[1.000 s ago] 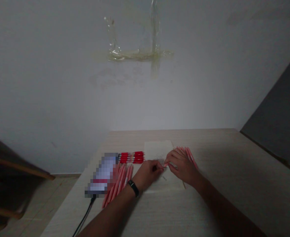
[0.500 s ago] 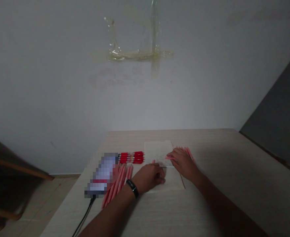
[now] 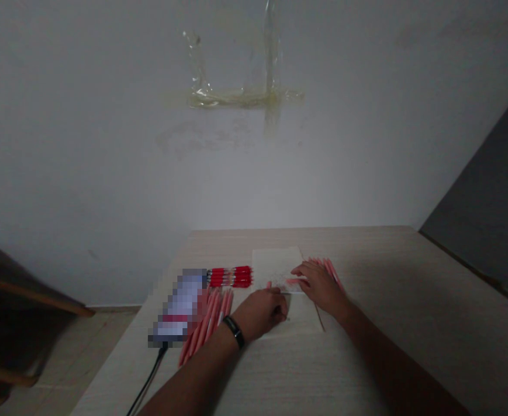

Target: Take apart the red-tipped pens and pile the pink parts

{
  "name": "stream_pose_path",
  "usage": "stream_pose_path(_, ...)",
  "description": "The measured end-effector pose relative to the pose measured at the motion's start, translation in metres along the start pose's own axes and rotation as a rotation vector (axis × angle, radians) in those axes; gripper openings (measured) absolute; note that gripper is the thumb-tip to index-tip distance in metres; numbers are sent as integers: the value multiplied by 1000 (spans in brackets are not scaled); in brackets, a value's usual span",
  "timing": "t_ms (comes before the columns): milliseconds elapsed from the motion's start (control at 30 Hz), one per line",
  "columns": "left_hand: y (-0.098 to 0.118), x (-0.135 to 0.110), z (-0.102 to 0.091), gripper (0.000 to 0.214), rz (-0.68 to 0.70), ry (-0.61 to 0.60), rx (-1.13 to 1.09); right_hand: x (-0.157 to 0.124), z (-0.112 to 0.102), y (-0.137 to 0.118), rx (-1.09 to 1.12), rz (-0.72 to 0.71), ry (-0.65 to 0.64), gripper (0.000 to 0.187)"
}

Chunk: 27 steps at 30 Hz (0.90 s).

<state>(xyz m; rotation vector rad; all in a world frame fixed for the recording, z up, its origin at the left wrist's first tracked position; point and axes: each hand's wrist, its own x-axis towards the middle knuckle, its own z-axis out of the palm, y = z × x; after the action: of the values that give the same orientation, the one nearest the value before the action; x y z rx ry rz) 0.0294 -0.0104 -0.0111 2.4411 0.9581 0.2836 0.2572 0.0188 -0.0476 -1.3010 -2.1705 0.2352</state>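
My left hand (image 3: 265, 312), with a black band on its wrist, is closed over the lower part of the pale paper sheets (image 3: 275, 260). A pink pen end sticks up past its knuckles, the rest hidden by the fingers. Above the paper's right side, my right hand (image 3: 321, 286) pinches a slim pink pen part (image 3: 296, 281) between thumb and fingers. Several pink pens (image 3: 332, 268) lie side by side just beyond that hand, partly covered by it. Small dark specks that I cannot make out show on the paper between the hands.
Several red pens (image 3: 232, 276) lie in a row left of the paper. More pink pens (image 3: 206, 323) lie nearer, beside a blurred-out phone (image 3: 178, 306) with a black cable (image 3: 148, 378). The wooden table (image 3: 366, 242) meets the wall; a dark chair (image 3: 15, 323) stands left.
The pink part in my right hand has tipped slightly lower and further left. My left hand has curled a little and drawn slightly left. The pens and paper look unmoved.
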Motion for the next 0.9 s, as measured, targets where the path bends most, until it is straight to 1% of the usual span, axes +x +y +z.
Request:
stream_pose_path(133,1,0,0,16,-6,68,11,0,0,0,-22,2,-2,23)
stream_pose_path(300,3,0,-3,17,-72,136,19,-1,-6,-6,-56,37,37,18)
stream_pose_path(433,5,0,-4,16,-96,193,3,-1,-14,-15,-5,-12,61,2)
stream_pose_path(500,5,0,-4,16,-114,224,-6,-2,-16,-19,51,-79,24,4)
stream_pose_path(633,5,1,-4,13,-149,272,-14,-3,-17,-26,136,-210,-99,2)
stream_pose_path(767,5,1,-3,14,-137,289,-18,-4,-15,-28,141,-241,-117,7)
stream_pose_path(900,6,1,-3,14,-134,291,-2,-5,-15,-29,146,-267,-136,7)
